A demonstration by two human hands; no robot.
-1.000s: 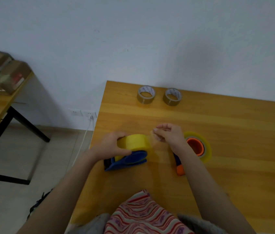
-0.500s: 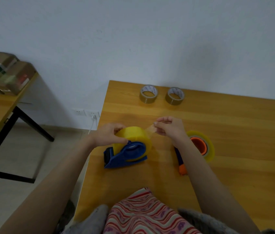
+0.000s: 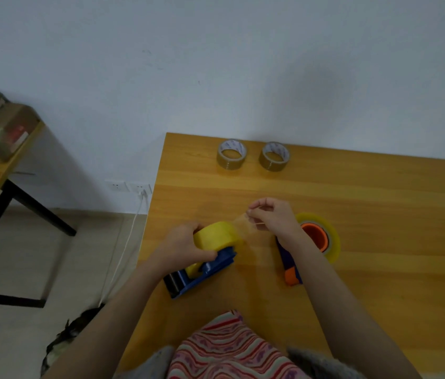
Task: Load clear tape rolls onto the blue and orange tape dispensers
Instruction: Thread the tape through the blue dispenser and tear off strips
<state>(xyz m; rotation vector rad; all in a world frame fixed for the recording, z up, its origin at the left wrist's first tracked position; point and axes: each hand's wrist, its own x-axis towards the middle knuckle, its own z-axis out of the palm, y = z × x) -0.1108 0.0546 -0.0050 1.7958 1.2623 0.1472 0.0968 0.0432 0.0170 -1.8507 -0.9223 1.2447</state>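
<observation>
Two hands busy: left hand [image 3: 185,246] clamps the tape roll [image 3: 217,234] on the blue dispenser [image 3: 202,272]; right hand [image 3: 273,216] pinches the thin, sticky, flimsy tape end [image 3: 242,224] just beside the roll.

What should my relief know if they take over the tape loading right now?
Left hand: grip on the yellow roll seated in the blue dispenser, steadying it.
Right hand: pinching the free tape end, pulled out from that roll.
Orange dispenser: lies on the table to the right with a roll on its hub; whether its tape is threaded cannot be told.
Two brown rolls sit unused at the far edge.
Done: both rolls mounted.
Left: probably feed the tape end through the blue dispenser to its cutter, then check the orange one.
</observation>
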